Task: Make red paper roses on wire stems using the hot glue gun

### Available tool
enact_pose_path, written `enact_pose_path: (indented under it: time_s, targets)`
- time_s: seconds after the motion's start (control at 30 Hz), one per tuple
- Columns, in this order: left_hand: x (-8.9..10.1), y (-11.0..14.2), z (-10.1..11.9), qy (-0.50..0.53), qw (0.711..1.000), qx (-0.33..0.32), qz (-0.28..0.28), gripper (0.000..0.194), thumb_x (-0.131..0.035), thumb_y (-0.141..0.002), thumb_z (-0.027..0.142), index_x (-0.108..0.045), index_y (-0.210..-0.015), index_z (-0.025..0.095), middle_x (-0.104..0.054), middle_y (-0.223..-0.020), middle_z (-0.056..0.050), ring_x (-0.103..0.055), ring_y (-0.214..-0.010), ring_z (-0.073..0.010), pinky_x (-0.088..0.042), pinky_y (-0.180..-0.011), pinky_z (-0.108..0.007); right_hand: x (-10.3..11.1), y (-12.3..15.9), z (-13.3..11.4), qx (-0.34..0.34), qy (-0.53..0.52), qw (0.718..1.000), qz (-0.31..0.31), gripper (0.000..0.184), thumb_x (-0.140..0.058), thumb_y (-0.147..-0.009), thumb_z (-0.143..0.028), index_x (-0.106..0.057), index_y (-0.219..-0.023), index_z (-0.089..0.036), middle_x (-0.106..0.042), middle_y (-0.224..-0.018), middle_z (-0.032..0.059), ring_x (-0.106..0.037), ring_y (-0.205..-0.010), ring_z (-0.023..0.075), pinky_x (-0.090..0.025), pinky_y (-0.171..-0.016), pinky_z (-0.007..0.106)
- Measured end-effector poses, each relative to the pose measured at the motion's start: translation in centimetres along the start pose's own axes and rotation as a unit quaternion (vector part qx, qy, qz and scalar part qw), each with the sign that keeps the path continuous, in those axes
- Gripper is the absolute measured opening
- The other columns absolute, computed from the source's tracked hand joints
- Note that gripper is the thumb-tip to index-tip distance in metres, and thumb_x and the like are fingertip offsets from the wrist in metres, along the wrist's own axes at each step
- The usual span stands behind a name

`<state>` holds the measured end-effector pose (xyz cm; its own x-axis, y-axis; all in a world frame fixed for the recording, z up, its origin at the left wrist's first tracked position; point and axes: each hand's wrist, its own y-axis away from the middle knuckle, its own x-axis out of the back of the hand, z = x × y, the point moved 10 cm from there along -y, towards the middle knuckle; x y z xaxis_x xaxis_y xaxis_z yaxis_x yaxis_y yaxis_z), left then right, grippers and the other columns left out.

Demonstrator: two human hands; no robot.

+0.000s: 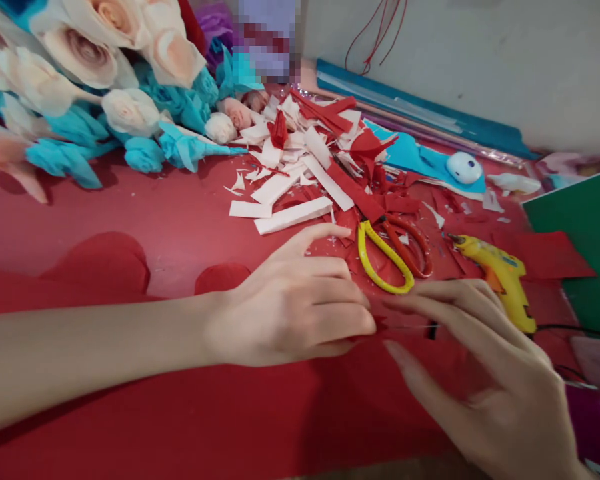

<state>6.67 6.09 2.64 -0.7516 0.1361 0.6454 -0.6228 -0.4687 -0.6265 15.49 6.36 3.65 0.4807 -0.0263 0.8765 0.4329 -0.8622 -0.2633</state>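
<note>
My left hand [300, 307] comes in from the left with its fingers curled and pressed together over red paper. A bit of dark red shows at its fingertips, but what they pinch is mostly hidden. From there a thin pale line, like a thread or wire, runs right toward a small black piece [433, 331]. At the right, my right hand [485, 367] has thumb and fingers apart around that line, with nothing visibly gripped. Scissors [386, 259] with one yellow and one red handle lie just beyond both hands. A large red sheet [205, 420] spreads beneath them.
White paper strips [294, 215] and red scraps pile up behind the scissors. A yellow glue gun [503, 273] lies at the right, its cord trailing off. Paper flowers [130, 112] crowd the back left. Red rounded pieces [105, 263] lie near my left forearm. A green board [580, 227] stands right.
</note>
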Motion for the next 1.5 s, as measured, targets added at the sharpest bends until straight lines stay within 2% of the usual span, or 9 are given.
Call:
enact_pose_path:
  time_s: [0.13,0.33,0.47,0.53,0.67,0.8,0.97,1.3,1.5]
  targets:
    - [-0.1,-0.1,0.3,0.01,1.0,-0.021,-0.016,0.015,-0.046,-0.085,0.016,-0.06,-0.081,0.016,-0.07,-0.08,-0.001,-0.061,-0.071,-0.0146,-0.027,-0.099,-0.047,-1.5,-0.2,0.8,-0.042,-0.072,0.994,-0.077,0.016,-0.061,-0.072,-0.016,-0.059,-0.086,-0.023,-0.058,-0.087,-0.0005,-0.053,-0.083,0.0122,-0.044,-0.071,0.023]
    - [-0.2,-0.1,0.7,0.016,0.998,-0.04,-0.038,0.015,-0.047,-0.083,0.011,-0.061,-0.083,0.016,-0.07,-0.081,-0.001,-0.06,-0.071,-0.0134,-0.023,-0.101,-0.045,-2.1,-0.1,1.7,-0.096,-0.145,0.98,-0.101,0.014,-0.062,-0.071,-0.014,-0.06,-0.081,-0.023,-0.059,-0.084,-0.0032,-0.055,-0.08,0.0083,-0.044,-0.071,0.017]
    - [-0.4,-0.1,0.9,0.039,0.997,-0.046,-0.052,0.015,-0.049,-0.081,0.01,-0.061,-0.084,0.017,-0.07,-0.081,0.0,-0.061,-0.071,-0.0128,-0.02,-0.103,-0.042,-3.1,0.0,2.3,-0.136,-0.229,0.954,-0.137,0.009,-0.065,-0.069,-0.016,-0.062,-0.074,-0.022,-0.061,-0.079,-0.0041,-0.057,-0.074,0.0073,-0.045,-0.067,0.014]
    - [-0.3,-0.3,0.4,0.065,0.997,-0.016,-0.049,0.013,-0.053,-0.08,0.014,-0.059,-0.09,0.018,-0.07,-0.079,-0.001,-0.061,-0.072,-0.0131,-0.019,-0.104,-0.04,-3.4,0.0,2.7,-0.159,-0.262,0.941,-0.142,0.007,-0.065,-0.07,-0.017,-0.062,-0.074,-0.022,-0.061,-0.079,-0.004,-0.058,-0.073,0.0075,-0.045,-0.067,0.015]
    - [0.7,-0.6,-1.7,0.119,0.988,0.102,0.014,0.034,-0.064,-0.072,0.022,-0.053,-0.105,0.018,-0.069,-0.081,-0.004,-0.062,-0.076,-0.0155,-0.028,-0.1,-0.041,-3.2,0.2,3.1,-0.189,-0.319,0.92,-0.125,0.006,-0.065,-0.072,-0.021,-0.062,-0.076,-0.024,-0.06,-0.08,-0.0052,-0.056,-0.076,0.0065,-0.043,-0.068,0.011]
    - [0.7,-0.9,-2.0,0.16,0.975,0.15,0.022,0.022,-0.067,-0.069,0.019,-0.061,-0.09,0.018,-0.067,-0.082,-0.005,-0.059,-0.079,-0.0157,-0.042,-0.085,-0.035,-3.4,0.6,3.2,-0.209,-0.371,0.894,-0.141,0.005,-0.063,-0.075,-0.021,-0.061,-0.078,-0.024,-0.058,-0.081,-0.0056,-0.055,-0.077,0.0064,-0.042,-0.07,0.012]
    - [0.2,-0.8,-1.6,0.215,0.958,0.19,0.016,0.014,-0.068,-0.067,0.013,-0.065,-0.081,0.016,-0.064,-0.079,-0.005,-0.056,-0.072,-0.015,-0.046,-0.072,-0.031,-4.1,0.8,2.9,-0.213,-0.406,0.872,-0.173,0.002,-0.06,-0.077,-0.021,-0.06,-0.078,-0.021,-0.058,-0.08,-0.0048,-0.055,-0.078,0.0075,-0.041,-0.072,0.014]
    - [-1.5,1.1,-3.1,0.322,0.875,0.36,0.037,0.011,-0.069,-0.067,0.016,-0.069,-0.078,0.02,-0.059,-0.08,0.0,-0.054,-0.076,-0.0105,-0.044,-0.073,-0.022,-3.7,0.7,2.6,-0.199,-0.447,0.858,-0.154,0.003,-0.06,-0.076,-0.021,-0.061,-0.073,-0.02,-0.059,-0.077,-0.0043,-0.054,-0.075,0.0079,-0.04,-0.068,0.015]
    - [-2.2,1.9,-3.6,0.372,0.833,0.406,0.047,0.013,-0.069,-0.067,0.016,-0.07,-0.077,0.025,-0.06,-0.081,0.002,-0.055,-0.077,-0.0084,-0.044,-0.074,-0.019,-3.4,0.6,2.6,-0.194,-0.432,0.869,-0.144,0.007,-0.059,-0.077,-0.025,-0.062,-0.074,-0.019,-0.06,-0.079,-0.0028,-0.055,-0.076,0.0087,-0.041,-0.069,0.016]
